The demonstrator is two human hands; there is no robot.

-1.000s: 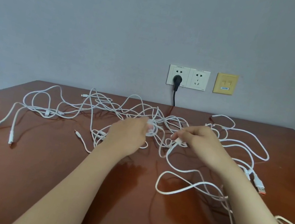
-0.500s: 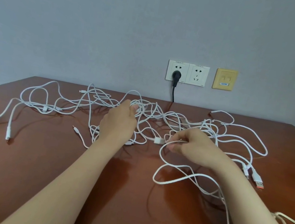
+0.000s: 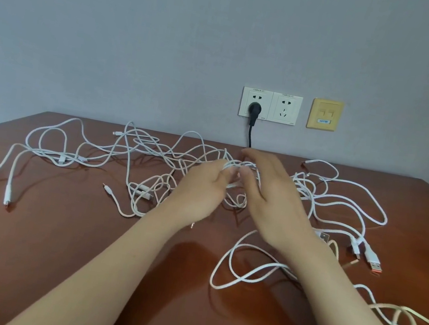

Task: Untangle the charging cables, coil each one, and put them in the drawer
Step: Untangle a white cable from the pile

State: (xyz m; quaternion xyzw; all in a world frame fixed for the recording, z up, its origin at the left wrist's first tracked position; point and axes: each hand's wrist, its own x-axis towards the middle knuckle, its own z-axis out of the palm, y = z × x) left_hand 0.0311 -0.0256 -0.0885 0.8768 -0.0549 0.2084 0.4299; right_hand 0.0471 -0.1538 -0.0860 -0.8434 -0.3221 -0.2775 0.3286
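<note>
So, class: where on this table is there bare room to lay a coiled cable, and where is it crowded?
Bare: the near-left table, between the left forearm and the two plug ends. Crowded: the tangle across the far middle, and the cables on the right.

Tangled white charging cables [image 3: 235, 163] sprawl in loose loops across the table [image 3: 51, 248].

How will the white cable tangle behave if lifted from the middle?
Likely floppy: the white cable tangle lies in loose, sagging loops on the table. Probably light, but crossed strands near the left hand would drag neighbours along. Plug ends like the orange-tipped connector may snag.
</note>
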